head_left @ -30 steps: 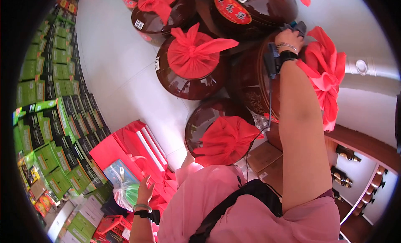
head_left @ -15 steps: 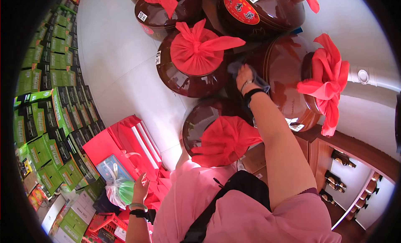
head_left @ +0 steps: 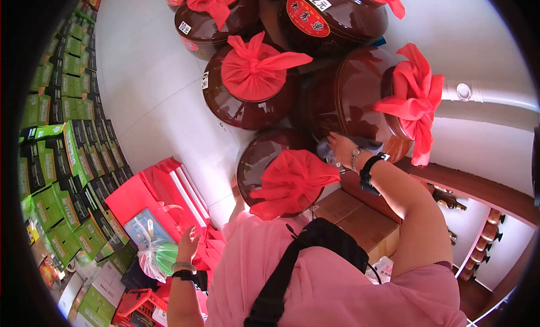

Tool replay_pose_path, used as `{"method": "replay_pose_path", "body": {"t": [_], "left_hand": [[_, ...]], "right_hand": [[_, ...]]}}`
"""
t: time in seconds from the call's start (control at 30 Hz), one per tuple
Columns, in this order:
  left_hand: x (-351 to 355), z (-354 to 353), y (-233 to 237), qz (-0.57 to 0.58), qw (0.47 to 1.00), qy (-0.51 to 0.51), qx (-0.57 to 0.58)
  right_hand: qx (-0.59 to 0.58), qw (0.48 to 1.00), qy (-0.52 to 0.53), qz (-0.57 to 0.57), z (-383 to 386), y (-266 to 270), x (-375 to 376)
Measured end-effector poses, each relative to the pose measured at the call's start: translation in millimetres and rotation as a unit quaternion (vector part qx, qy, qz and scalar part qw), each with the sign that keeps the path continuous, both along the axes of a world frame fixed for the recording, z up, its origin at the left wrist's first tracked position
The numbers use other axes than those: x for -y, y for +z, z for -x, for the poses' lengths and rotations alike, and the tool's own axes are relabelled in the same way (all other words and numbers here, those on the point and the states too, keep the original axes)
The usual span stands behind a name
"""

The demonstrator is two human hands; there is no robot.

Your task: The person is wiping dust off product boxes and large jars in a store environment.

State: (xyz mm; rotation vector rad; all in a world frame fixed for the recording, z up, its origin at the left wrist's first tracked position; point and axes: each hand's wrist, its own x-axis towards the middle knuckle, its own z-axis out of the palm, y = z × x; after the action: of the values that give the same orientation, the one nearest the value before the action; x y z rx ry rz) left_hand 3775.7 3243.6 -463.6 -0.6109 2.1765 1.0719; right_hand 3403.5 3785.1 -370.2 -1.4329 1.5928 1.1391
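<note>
My right hand (head_left: 342,149) is closed on a grey-blue cloth (head_left: 368,145), pressed low against the side of a large glossy brown jar (head_left: 354,93). A red cloth cover (head_left: 413,102) is tied over that jar's mouth. Just left of the hand stands a smaller brown jar (head_left: 256,161) under a red cover (head_left: 295,181). My left hand (head_left: 188,245) hangs at my side, fingers apart and loosely curled, with nothing seen in it. Nearest to it is a clear plastic bag (head_left: 157,254) with something green inside.
More brown jars with red covers stand ahead, including one with a 6元 tag (head_left: 247,107) and one marked 12元 (head_left: 332,20). Green boxes (head_left: 56,203) are stacked on the left, beside red gift bags (head_left: 152,186). Cardboard boxes (head_left: 354,220) and a wooden shelf (head_left: 478,195) lie right.
My right hand has moved with the cloth from the gap behind the large jar down and back toward me along its side. The left hand has hardly moved. The view has shifted slightly.
</note>
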Motion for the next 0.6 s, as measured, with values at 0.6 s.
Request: {"method": "replay_pose_path", "body": {"t": [0.6], "left_hand": [[-20, 42, 17, 0.005, 0.998, -0.063, -0.021]], "right_hand": [[-0.331, 0.648, -0.395, 0.561, -5, 57, -37]]}}
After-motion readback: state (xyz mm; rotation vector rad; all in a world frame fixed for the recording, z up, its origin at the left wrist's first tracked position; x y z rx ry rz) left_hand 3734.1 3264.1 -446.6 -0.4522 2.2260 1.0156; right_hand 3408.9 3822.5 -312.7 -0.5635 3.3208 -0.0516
